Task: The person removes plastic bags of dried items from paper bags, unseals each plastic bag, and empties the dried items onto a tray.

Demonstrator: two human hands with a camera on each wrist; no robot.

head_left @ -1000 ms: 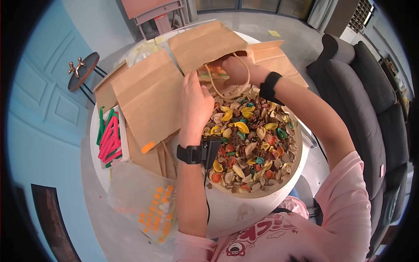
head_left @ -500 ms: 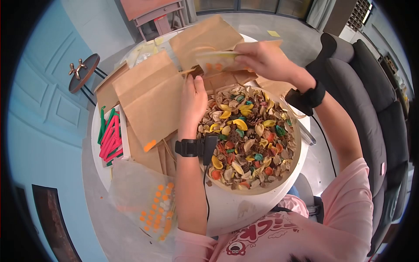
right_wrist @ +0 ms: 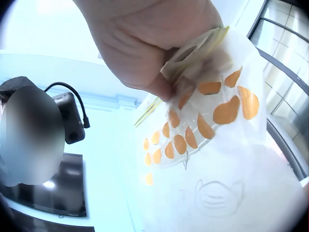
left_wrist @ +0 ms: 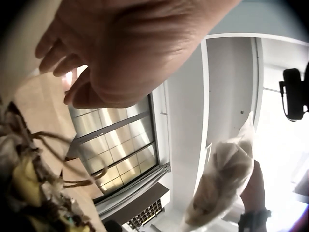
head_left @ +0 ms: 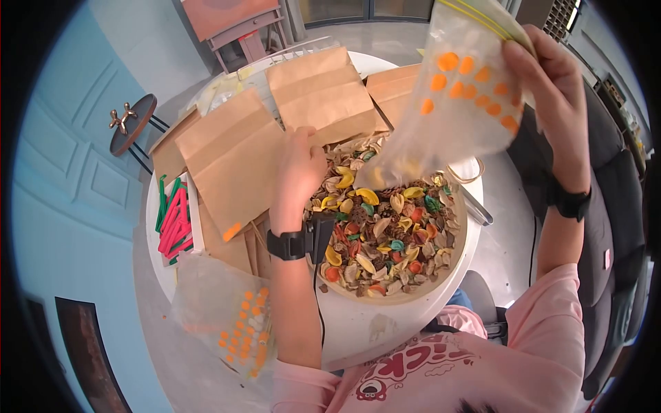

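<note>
High on the right of the head view, my right hand (head_left: 554, 86) pinches a translucent zip bag (head_left: 447, 134) with orange dots by its yellow-green top edge. That bag (right_wrist: 222, 164) hangs from finger and thumb in the right wrist view; its lower end is over the round tray (head_left: 463, 255) of dried petals and cones (head_left: 385, 237). Beside the lower edge of the middle brown paper bag (head_left: 320, 93), my left hand (head_left: 301, 168) has loosely bent fingers; the left wrist view shows nothing held in that hand (left_wrist: 130, 53).
More brown paper bags (head_left: 227, 155) lie on the white round table (head_left: 358, 330). A box of pink and green sticks (head_left: 177, 224) is at the left, and another orange-dotted zip bag (head_left: 224, 313) at the front left. A grey sofa (head_left: 599, 227) stands at the right.
My right hand has come out of the middle paper bag with the dotted zip bag and moved up and right. The paper bag now lies flatter, and my left hand's grip on it has loosened.
</note>
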